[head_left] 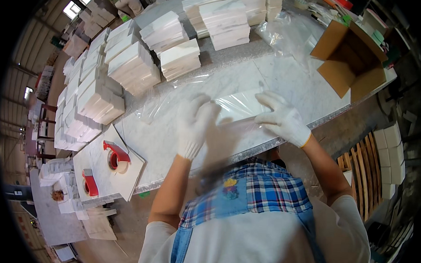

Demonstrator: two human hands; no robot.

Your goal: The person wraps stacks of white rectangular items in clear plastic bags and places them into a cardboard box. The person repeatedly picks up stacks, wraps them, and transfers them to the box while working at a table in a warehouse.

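Both hands wear white gloves and are positioned above the counter [159,169] at the wrapped tile [240,106]. The wrapped tile lies on the counter between the hands, in clear film. Left hand [196,124]: forearm in from the lower edge, fingers directed away from the body, at the left end of the tile; blurred, so opening and grip cannot be told. Right hand [281,118]: angled inward, thumb and fingers parted at the right end of the tile; a firm grip cannot be confirmed.

Box [364,53]: brown cardboard, flaps spread, at the right end of the counter; its inner walls show. Clear film [285,36] lies left of the box. Two red tape dispensers [116,156] are at the left end. Tile stacks [133,64] stand along the far side.

Markings: the apron [273,190] bears a coloured motif, too blurred to identify.
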